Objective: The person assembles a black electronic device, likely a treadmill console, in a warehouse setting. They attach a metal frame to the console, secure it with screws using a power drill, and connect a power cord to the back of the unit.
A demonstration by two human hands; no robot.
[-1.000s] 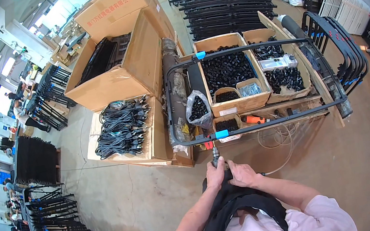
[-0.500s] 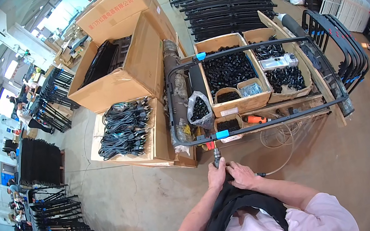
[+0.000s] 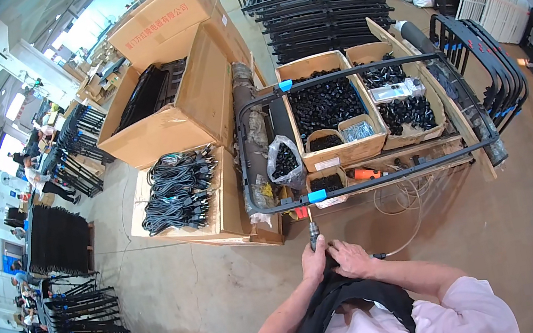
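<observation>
My left hand (image 3: 313, 261) is closed round the body of an air drill (image 3: 314, 235), behind its metal chuck. The drill's thin bit points away from me to the near bar of a black metal frame (image 3: 381, 179); whether the tip touches the bar I cannot tell. My right hand (image 3: 350, 259) is closed on the drill's rear part, most of which it hides, and an air hose (image 3: 409, 241) leads off beside it. The frame lies across the bench with rounded corners and blue tape (image 3: 317, 196) on its near and far bars.
Inside the frame's outline stand wooden boxes (image 3: 342, 154) of small black parts and a plastic bag (image 3: 285, 163) of parts. An orange tool (image 3: 364, 174) lies close to the near bar. Coiled black cables (image 3: 178, 188) rest on cardboard at left, before a large carton (image 3: 168, 126). Stacked frames (image 3: 325, 8) stand behind.
Both hands and the drill have come slightly back toward me, so more of the bit shows before the near bar. The frame stays in place on the bench.
</observation>
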